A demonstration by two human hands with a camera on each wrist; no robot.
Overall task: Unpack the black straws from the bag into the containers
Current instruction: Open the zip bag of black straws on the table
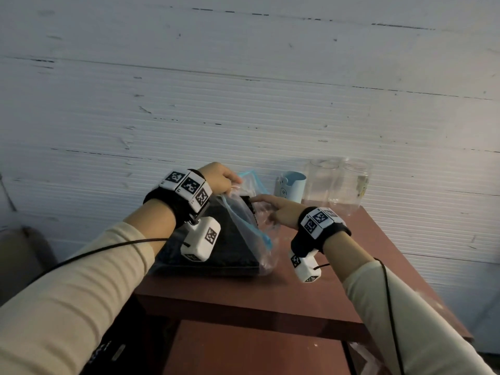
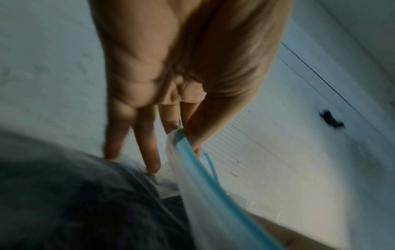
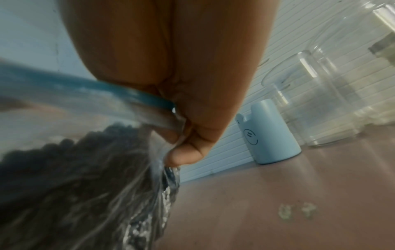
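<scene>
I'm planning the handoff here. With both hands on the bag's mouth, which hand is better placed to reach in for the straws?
Probably the right hand. It pinches the bag on the side toward the blue cup and clear jars, while the left hand lifts the blue zip edge, keeping the black straws exposed.
</scene>
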